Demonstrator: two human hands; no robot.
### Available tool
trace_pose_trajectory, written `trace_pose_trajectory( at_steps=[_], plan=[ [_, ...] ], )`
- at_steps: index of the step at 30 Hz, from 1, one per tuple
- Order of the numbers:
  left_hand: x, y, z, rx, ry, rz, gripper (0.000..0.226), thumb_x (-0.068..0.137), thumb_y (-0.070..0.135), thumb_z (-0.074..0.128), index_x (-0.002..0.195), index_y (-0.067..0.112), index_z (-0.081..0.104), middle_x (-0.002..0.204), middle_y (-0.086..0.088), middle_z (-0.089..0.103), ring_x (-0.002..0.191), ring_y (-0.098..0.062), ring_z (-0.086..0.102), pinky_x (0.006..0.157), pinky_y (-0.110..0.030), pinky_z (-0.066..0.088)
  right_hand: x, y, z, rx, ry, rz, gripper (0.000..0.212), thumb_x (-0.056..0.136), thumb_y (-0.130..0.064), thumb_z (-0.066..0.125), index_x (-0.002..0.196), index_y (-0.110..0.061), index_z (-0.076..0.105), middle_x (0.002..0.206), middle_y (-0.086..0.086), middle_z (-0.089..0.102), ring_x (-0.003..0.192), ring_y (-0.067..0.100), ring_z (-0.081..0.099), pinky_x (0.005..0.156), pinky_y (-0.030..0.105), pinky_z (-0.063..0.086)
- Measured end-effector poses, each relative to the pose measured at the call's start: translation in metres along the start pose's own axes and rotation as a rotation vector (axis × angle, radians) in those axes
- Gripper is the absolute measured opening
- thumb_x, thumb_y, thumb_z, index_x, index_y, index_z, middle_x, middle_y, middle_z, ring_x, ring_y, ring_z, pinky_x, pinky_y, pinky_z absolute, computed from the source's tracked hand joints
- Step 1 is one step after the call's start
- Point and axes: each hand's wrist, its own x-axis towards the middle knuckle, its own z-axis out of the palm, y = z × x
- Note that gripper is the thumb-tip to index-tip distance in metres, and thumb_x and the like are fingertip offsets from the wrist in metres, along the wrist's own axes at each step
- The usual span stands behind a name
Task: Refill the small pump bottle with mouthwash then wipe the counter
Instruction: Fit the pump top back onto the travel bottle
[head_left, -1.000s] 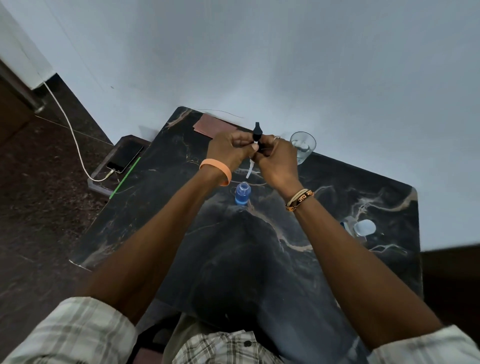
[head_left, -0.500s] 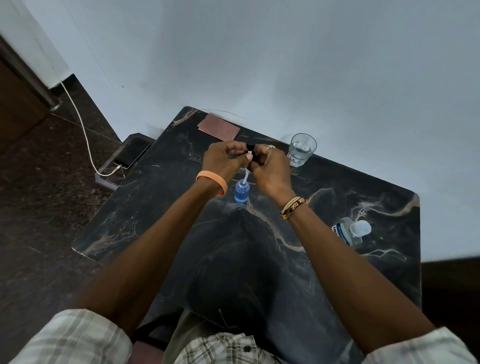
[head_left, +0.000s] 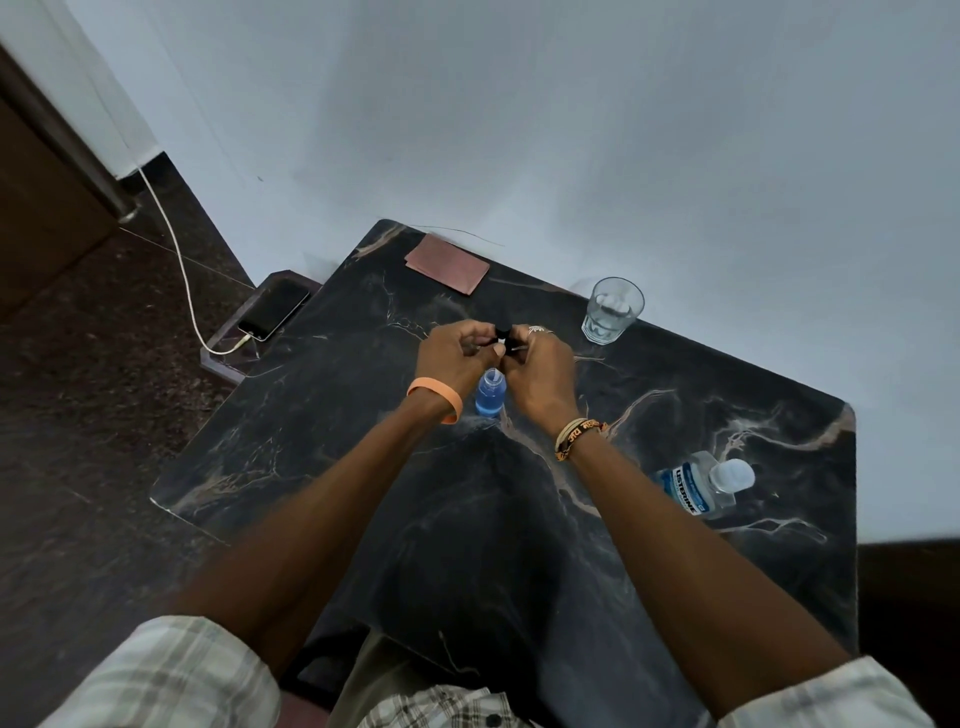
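Observation:
A small clear bottle (head_left: 490, 393) holding blue liquid stands upright on the dark marble counter (head_left: 519, 519). Just above its mouth, my left hand (head_left: 454, 353) and my right hand (head_left: 540, 371) together pinch the black pump head (head_left: 504, 335). Its white tube points down into the bottle's neck. The Listerine mouthwash bottle (head_left: 701, 486) stands capped on the counter to the right, apart from both hands.
A glass (head_left: 612, 310) with a little water stands at the back right near the wall. A folded brownish cloth (head_left: 448, 264) lies at the back left corner. A phone (head_left: 274, 308) on a white cable rests on a low ledge left of the counter.
Both hands have lowered the pump head from well above the bottle until its tube enters the bottle's neck. The view has tilted, bringing the mouthwash bottle more fully into sight.

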Motion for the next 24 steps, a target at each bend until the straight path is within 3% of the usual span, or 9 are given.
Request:
trace_pose_trajectory(
  at_steps=[6, 12, 17, 24],
  plan=[
    [0.001, -0.005, -0.002, 0.013, 0.013, 0.007, 0.027, 0.082, 0.015, 0.071, 0.109, 0.013, 0.068, 0.100, 0.000, 0.070, 0.085, -0.006, 0.064, 0.078, -0.012, 0.048, 0.002, -0.001, 0.007, -0.008, 0.004, -0.002, 0.022, 0.088, -0.008, 0.069, 0.109, -0.014, 0.072, 0.103, 0.006, 0.071, 0.092, 0.020, 0.066, 0.080, 0.036, 0.057],
    [-0.008, -0.017, -0.003, 0.039, -0.030, 0.048, 0.022, 0.082, 0.008, 0.071, 0.103, 0.014, 0.070, 0.091, 0.007, 0.068, 0.078, 0.006, 0.061, 0.072, -0.003, 0.048, -0.006, 0.008, 0.013, -0.024, -0.051, 0.009, 0.025, 0.088, -0.009, 0.069, 0.112, -0.014, 0.072, 0.103, 0.006, 0.072, 0.095, 0.020, 0.066, 0.083, 0.039, 0.056],
    [-0.012, -0.022, 0.001, 0.061, -0.055, 0.059, 0.023, 0.083, 0.007, 0.068, 0.104, 0.016, 0.070, 0.099, 0.000, 0.072, 0.090, -0.009, 0.065, 0.080, -0.016, 0.050, -0.009, 0.013, 0.018, -0.012, -0.087, 0.033, 0.029, 0.088, -0.006, 0.069, 0.117, -0.012, 0.069, 0.108, 0.008, 0.071, 0.102, 0.022, 0.065, 0.088, 0.040, 0.056],
    [-0.014, -0.028, 0.003, 0.137, -0.074, 0.071, 0.019, 0.085, 0.007, 0.066, 0.102, 0.015, 0.070, 0.098, -0.002, 0.072, 0.090, -0.013, 0.067, 0.085, -0.030, 0.055, -0.009, 0.016, 0.022, -0.067, -0.123, 0.051, 0.028, 0.089, -0.009, 0.067, 0.117, -0.012, 0.068, 0.107, 0.008, 0.071, 0.101, 0.022, 0.065, 0.088, 0.040, 0.054]
  ],
)
